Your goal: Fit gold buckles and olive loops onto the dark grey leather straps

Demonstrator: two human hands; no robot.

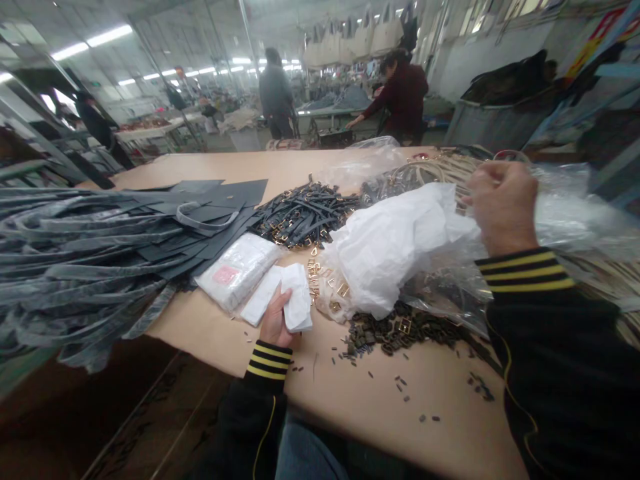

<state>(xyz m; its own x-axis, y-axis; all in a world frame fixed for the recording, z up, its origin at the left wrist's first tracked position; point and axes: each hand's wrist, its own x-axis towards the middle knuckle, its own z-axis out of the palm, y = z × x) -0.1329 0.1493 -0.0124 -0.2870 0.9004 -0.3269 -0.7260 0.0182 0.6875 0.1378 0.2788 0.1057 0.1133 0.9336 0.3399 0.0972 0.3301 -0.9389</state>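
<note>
Left hand: I read the left hand [277, 323] low at table centre, fingers and thumb closed together around a folded white tissue pad [299, 298].

Right hand: I see the right hand [503, 207] raised at the right, fingers curled inward against a clear polythene bag [570, 213]. I cannot tell whether the grip is clamped on the film.

Bag contents: crumpled white tissue [390, 250] bulges from the bag's open side, between my two hands.

Loose hardware: gold-coloured buckles [325, 280] spill beside the tissue, just right of the left hand. Dark metal fittings [400, 327] form a heap below the bag, with small dark pieces [400, 383] scattered across the kraft-coloured table [350, 413].

Sorted stock: a heap of dark straps with gold fittings [303, 215] lies beyond the tissue. A white packet with a pink label [235, 273] rests beside dark grey panels [220, 200].

Progress state: the straps and panels lie grouped, the tissue is partly out of the bag, and the small hardware lies unsorted on the table.

Left edge: grey handles in clear film [65, 267] are stacked over the table end.

Background: two co-workers [400, 93] stand beyond the table.
</note>
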